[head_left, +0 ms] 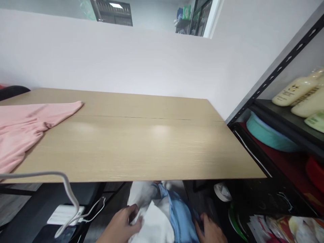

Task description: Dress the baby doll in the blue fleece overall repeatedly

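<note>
Below the table's front edge, white cloth (153, 224) and a light blue, denim-like garment (179, 216) lie bunched together at the bottom centre. My left hand (121, 224) is at the left side of the white cloth, its thumb and forefinger apart and the fingertips close to the fabric. On the other side, my right hand (211, 230) rests by the right edge of the blue garment with its fingers spread. Whether either hand touches the fabric is hard to tell. A pink garment (22, 131) lies spread on the left end of the wooden table (152, 148).
A white cable (67, 185) loops across the lower left, above a white power adapter (64, 215) on a dark seat. To the right, a black metal shelf (286, 118) holds cream bottles (296, 89) and a teal basin (269, 135). A white wall (126, 60) stands behind.
</note>
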{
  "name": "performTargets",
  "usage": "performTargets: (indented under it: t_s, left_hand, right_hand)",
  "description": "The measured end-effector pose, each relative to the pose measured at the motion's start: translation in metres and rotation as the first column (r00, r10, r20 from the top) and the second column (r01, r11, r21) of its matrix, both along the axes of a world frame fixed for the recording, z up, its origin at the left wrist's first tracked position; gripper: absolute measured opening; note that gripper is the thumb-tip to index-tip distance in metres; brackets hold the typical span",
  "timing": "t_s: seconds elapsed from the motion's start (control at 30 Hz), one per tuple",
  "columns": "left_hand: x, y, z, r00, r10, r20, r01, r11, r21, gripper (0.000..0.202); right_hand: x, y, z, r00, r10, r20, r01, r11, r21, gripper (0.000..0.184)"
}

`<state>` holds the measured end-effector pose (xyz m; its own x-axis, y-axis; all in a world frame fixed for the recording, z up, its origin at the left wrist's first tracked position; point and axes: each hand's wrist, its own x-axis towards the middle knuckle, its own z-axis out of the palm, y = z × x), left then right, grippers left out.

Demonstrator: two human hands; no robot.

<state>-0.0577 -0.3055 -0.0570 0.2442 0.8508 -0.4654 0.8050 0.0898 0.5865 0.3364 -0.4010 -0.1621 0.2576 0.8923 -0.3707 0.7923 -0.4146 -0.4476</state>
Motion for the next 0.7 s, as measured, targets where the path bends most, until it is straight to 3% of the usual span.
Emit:
performTargets:
  t_s: [0.07, 0.2, 0.3, 0.4, 0.47, 0.6, 0.7]
  left_hand:
    - [0.002, 0.000, 0.003, 1.000, 0.001, 0.000, -0.001, 1.000, 0.001, 0.041]
    - [0.003, 0.000, 0.002, 1.000, 0.017, 0.003, -0.017, 1.000, -0.011, 0.043]
    - [0.003, 0.001, 0.001, 0.999, 0.036, 0.023, -0.035, 0.999, -0.020, 0.045]
    - [0.001, 0.001, 0.002, 0.997, 0.063, 0.047, -0.062, 0.998, -0.024, 0.044]
    - [0.000, 0.001, 0.003, 0.997, 0.059, 0.044, -0.058, 0.998, -0.030, 0.045]
    - [0.000, 0.001, 0.004, 0.998, 0.046, 0.040, -0.044, 0.998, -0.049, 0.049]
    - [-0.001, 0.001, 0.003, 0.998, 0.052, 0.042, -0.050, 0.998, -0.042, 0.052]
  right_hand:
    - [-0.004, -0.001, 0.000, 0.998, -0.036, -0.045, 0.037, 0.999, 0.021, 0.039]
    - [-0.013, 0.005, -0.005, 0.968, -0.102, -0.228, 0.146, 0.972, 0.186, 0.034]
    - [-0.020, 0.011, -0.008, 0.925, -0.129, -0.358, 0.242, 0.926, 0.291, 0.049]
    - [-0.022, 0.016, -0.009, 0.915, -0.188, -0.357, 0.303, 0.904, 0.302, 0.059]
    - [-0.017, 0.018, -0.009, 0.929, -0.198, -0.314, 0.282, 0.926, 0.252, 0.058]
    - [0.001, 0.019, -0.007, 0.976, -0.105, -0.192, 0.117, 0.992, 0.053, 0.049]
    - [0.009, 0.016, -0.004, 0.989, -0.033, -0.142, 0.039, 0.998, 0.040, 0.040]
